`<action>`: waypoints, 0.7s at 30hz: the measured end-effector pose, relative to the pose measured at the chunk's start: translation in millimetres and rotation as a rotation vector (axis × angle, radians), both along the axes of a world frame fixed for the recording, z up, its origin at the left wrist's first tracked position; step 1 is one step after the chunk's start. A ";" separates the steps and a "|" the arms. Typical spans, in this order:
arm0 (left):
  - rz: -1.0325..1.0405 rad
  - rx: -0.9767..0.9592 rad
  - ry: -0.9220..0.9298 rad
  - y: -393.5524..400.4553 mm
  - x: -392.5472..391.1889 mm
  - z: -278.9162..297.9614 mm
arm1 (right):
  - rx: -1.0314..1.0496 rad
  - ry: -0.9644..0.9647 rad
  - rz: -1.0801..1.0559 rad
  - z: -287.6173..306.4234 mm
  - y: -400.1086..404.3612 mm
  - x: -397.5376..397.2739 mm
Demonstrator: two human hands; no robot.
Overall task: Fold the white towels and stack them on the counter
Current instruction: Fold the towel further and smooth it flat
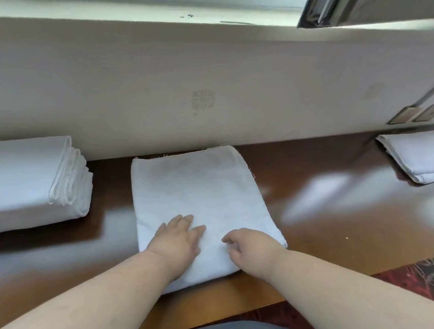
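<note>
At centre frame, on the counter (320, 207), the towel (194, 193) lies folded, its long axis running from the lower edge up toward the wall. Left hand (176, 238) presses flat on its near end, fingers straight; right hand (247, 246) rests just beside, fingers curled, seemingly pinching cloth. The stack (26, 182) lies at left, nearer the left hand. No writing is readable.

Folded towel (197, 192) lies mid-counter (320, 207) — towel stack (26, 182) left, another towel (427, 154) right.
</note>
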State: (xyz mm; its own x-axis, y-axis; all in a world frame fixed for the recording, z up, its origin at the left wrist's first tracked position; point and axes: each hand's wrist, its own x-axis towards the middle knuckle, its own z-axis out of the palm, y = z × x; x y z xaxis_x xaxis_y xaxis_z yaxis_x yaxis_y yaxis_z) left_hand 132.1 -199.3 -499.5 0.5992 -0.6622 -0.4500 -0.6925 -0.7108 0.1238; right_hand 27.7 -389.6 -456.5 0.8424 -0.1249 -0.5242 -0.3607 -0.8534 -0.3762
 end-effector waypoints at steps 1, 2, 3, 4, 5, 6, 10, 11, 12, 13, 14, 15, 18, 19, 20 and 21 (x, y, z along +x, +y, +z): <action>0.026 -0.029 -0.027 1.3 -1.5 1.8 | -0.104 -0.039 0.096 -4.4 -10.7 0.5; 0.055 -0.057 -0.041 2.8 -3.8 5.0 | -0.189 -0.045 0.197 -9.8 -21.8 -0.9; 0.074 -0.074 -0.038 4.8 -7.3 7.6 | -0.244 -0.021 0.270 -15.4 -31.7 -3.9; 0.077 -0.075 -0.024 7.5 -11.8 8.5 | -0.269 0.017 0.302 -21.1 -40.5 -8.0; 0.074 -0.063 -0.008 11.4 -17.8 7.9 | -0.277 0.047 0.306 -26.9 -47.4 -12.6; 0.082 -0.051 0.001 15.7 -25.3 7.0 | -0.280 0.058 0.308 -32.4 -52.6 -16.1; 0.136 -0.068 -0.088 33.1 -54.4 8.1 | -0.254 0.054 0.307 -40.1 -56.7 -27.4; 0.129 -0.051 -0.119 36.4 -61.5 9.0 | -0.262 0.042 0.310 -38.8 -56.8 -30.0; 0.124 -0.029 -0.148 38.8 -68.6 8.6 | -0.271 0.022 0.311 -36.8 -57.2 -31.7; 0.133 -0.005 -0.175 40.6 -74.3 7.4 | -0.275 -0.005 0.308 -34.2 -58.3 -32.8; 0.160 0.019 -0.200 41.9 -78.4 7.4 | -0.282 -0.042 0.304 -31.4 -59.8 -33.6; 0.196 0.043 -0.226 43.3 -80.6 9.0 | -0.298 -0.082 0.306 -29.3 -61.2 -34.8; 0.306 0.111 -0.241 45.6 -84.3 12.7 | -0.394 -0.121 0.324 -24.8 -62.7 -37.9; 0.324 0.131 -0.241 45.5 -86.0 12.3 | -0.429 -0.129 0.341 -24.4 -62.9 -37.9; 0.331 0.146 -0.254 45.4 -87.0 11.6 | -0.465 -0.145 0.364 -24.7 -63.3 -37.3; 0.339 0.157 -0.271 45.2 -87.5 10.5 | -0.492 -0.163 0.387 -25.9 -63.4 -36.3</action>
